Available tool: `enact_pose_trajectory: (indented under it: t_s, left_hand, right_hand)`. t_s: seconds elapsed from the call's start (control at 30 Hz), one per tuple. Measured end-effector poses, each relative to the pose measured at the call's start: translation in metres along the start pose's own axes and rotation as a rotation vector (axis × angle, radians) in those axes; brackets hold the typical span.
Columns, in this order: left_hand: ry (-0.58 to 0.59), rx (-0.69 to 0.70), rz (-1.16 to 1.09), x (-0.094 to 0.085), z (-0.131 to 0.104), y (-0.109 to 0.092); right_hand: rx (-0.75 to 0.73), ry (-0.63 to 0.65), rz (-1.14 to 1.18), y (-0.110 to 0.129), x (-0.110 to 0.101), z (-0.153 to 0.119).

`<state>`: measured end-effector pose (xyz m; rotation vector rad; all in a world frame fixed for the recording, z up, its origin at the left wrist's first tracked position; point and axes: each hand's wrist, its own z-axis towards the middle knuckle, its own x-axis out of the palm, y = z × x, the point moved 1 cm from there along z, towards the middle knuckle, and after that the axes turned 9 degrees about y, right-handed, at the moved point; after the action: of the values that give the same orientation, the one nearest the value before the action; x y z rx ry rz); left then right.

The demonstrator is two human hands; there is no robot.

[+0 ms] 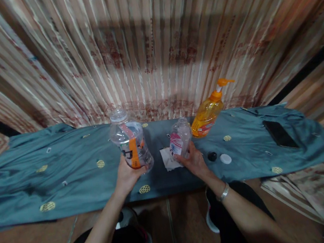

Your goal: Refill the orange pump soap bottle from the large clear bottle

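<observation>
My left hand (129,172) is wrapped round the lower part of a large clear plastic bottle (123,134) with an orange label strip; its mouth has no cap. My right hand (193,159) grips a smaller clear plastic bottle (184,131) with a pink and white label, also uncapped. Beneath and left of the small bottle lies a white tissue (168,162). A black cap (212,156) and a white cap (226,159) rest just right of my right hand. Behind them stands a pump bottle (207,116) of orange liquid.
A teal patterned cloth (80,172) covers the long, narrow table. A black phone (280,134) lies towards its right end. A pleated striped curtain (138,51) hangs close behind, and dark bars (311,67) slope at both sides.
</observation>
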<state>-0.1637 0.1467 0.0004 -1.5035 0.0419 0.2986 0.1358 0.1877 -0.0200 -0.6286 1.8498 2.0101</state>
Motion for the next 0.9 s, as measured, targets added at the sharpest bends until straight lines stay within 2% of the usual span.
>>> enact_pose_trajectory:
  t_s: [0.23, 0.37, 0.5, 0.67, 0.9]
  left_hand:
    - [0.108, -0.077, -0.255, 0.013, -0.024, -0.035]
    - [0.171, -0.107, -0.401, 0.029, -0.034, -0.036]
    - [0.205, -0.135, -0.536, 0.049, -0.037, -0.034]
    - [0.214, -0.159, -0.686, 0.07, -0.036, -0.041]
    - [0.244, -0.202, -0.823, 0.081, -0.036, -0.055]
  right_hand:
    - [0.025, -0.031, 0.078, 0.006, -0.001, 0.001]
    - [0.026, -0.05, 0.137, 0.01, 0.003, 0.005]
    - [-0.005, -0.046, 0.196, 0.016, 0.02, 0.009]
    - [-0.064, -0.098, 0.53, 0.021, 0.039, 0.017]
    - [-0.061, -0.162, 0.633, 0.019, 0.039, 0.028]
